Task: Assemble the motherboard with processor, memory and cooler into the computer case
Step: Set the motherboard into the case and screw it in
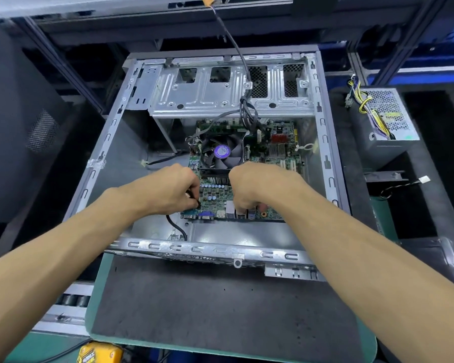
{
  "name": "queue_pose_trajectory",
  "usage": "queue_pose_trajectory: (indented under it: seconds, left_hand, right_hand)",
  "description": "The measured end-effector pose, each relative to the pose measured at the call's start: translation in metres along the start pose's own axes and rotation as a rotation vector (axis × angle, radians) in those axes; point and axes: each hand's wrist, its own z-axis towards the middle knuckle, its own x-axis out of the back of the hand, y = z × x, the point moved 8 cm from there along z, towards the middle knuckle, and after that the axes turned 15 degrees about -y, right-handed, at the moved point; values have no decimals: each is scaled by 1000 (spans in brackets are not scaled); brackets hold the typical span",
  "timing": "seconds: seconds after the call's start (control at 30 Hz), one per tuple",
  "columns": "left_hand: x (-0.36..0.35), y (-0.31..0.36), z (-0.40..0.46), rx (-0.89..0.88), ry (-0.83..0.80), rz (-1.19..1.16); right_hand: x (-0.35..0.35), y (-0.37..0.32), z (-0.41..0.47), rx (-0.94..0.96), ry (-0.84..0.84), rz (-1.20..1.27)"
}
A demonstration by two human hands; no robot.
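A motherboard (243,163) with its fan cooler (222,153) already mounted lies inside an open computer case (108,142) set flat on a dark work mat (207,305), its rear ports just short of the case's near wall. The board appears to be in the case but not yet finally seated or fastened, and no screws can be made out. A power supply (385,119) with its bundle of wires sits outside, to the right of the case, suggesting fitting and cabling remain. Both forearms reach in from the near edge. The left hand (168,189) is curled at the board's near left corner, fingers pinched closed around a black cable (177,227) that trails toward the case's near rim. The right hand (257,188) is bent at the wrist over the port end of the board, fingertips pressing down among the connectors; whether it grips anything cannot be told, since the knuckles hide the fingers
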Motion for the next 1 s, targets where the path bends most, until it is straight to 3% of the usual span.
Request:
queue_pose_trajectory:
  seconds: [1.0]
  left_hand:
    - [0,-5,3,15,1,-9]
  right_hand:
    - [2,-3,-8,-12,-30,3]
